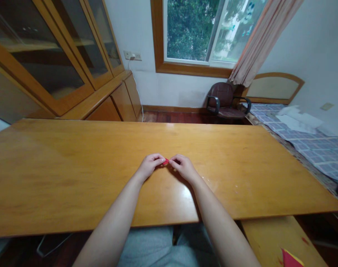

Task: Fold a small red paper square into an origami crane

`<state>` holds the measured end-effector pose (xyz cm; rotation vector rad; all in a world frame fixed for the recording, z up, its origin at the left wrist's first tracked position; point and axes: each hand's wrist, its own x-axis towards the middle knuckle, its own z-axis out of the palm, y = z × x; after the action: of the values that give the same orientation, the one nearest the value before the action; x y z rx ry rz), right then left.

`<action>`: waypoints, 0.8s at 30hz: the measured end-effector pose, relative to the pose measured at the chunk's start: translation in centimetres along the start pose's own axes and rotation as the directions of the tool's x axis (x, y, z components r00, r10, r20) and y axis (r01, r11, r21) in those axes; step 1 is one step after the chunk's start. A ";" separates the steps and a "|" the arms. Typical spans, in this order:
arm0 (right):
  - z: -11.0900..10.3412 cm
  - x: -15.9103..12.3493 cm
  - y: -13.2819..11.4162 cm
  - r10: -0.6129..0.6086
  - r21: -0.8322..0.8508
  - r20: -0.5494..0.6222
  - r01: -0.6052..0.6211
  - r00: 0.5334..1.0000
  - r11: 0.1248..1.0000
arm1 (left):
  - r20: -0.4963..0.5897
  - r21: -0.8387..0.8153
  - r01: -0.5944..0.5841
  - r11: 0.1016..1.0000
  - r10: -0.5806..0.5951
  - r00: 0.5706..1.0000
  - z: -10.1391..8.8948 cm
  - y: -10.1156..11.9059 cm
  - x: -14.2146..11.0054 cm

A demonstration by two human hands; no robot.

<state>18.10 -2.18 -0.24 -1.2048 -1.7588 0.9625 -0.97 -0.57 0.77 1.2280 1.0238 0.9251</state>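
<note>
Both of my hands meet over the middle of a long wooden table (74, 174). My left hand (150, 165) and my right hand (183, 167) each pinch one end of a small red thing (165, 162), which looks like folded paper. Only a sliver of red shows between the fingertips. The fingers of both hands are curled closed, resting on or just above the tabletop.
A wooden bench (280, 237) with a red paper piece (291, 259) stands at the lower right. A bed (310, 144) with white sheets lies to the right, a dark armchair (226, 101) under the window, glass-door cabinets (60, 66) at the left.
</note>
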 end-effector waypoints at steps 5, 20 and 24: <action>0.0 -0.1 0.1 0.019 0.027 -0.009 -0.019 1.000 0.999 | 0.029 -0.037 -0.012 0.999 0.013 1.000 0.0 -0.2 0.1; -0.1 0.0 0.3 0.050 0.085 -0.034 -0.047 0.998 0.995 | -0.019 0.217 -0.144 0.966 0.151 0.988 -0.4 -0.2 0.3; 0.0 0.0 0.5 0.039 0.078 -0.032 -0.036 0.999 0.996 | -0.017 0.339 -0.151 0.929 0.167 0.986 -0.3 -0.1 0.1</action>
<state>18.24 -2.07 -0.69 -1.2019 -1.6631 1.0169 -1.20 -0.36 0.60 1.6017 1.1651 0.9298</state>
